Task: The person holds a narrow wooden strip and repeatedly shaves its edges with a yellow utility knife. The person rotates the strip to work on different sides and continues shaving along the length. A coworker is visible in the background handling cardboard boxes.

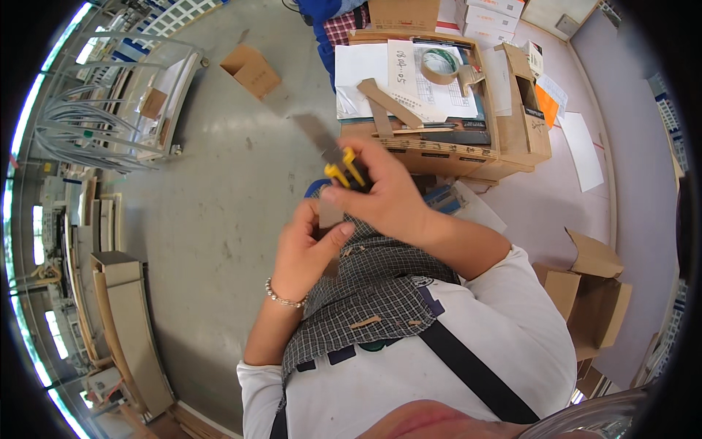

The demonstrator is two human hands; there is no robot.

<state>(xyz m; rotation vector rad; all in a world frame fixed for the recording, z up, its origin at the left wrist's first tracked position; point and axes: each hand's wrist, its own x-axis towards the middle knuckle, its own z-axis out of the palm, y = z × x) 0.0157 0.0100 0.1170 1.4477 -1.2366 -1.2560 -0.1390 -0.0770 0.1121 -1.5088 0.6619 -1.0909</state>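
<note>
My right hand (pixel 387 192) is closed around a yellow-and-black hand tool (pixel 352 170), whose exact kind is partly hidden by my fingers. A blurred grey-brown strip (pixel 314 132) sticks out past its far end; I cannot tell whether it is part of the tool. Just below and to the left, my left hand (pixel 298 252) pinches a brown cardboard strip (pixel 330 214) between thumb and fingers. Both hands are close together above the checked apron (pixel 365 293) on my lap. Small brown scraps (pixel 365 322) lie on the apron.
At the far right, a cardboard-edged worktop (pixel 439 154) bears papers (pixel 362 62), a tape roll (pixel 440 66) and cardboard strips (pixel 391 102). An open carton (pixel 592 307) stands to my right. Another carton (pixel 251 71) sits on the floor, near a trolley (pixel 172 102) at the left.
</note>
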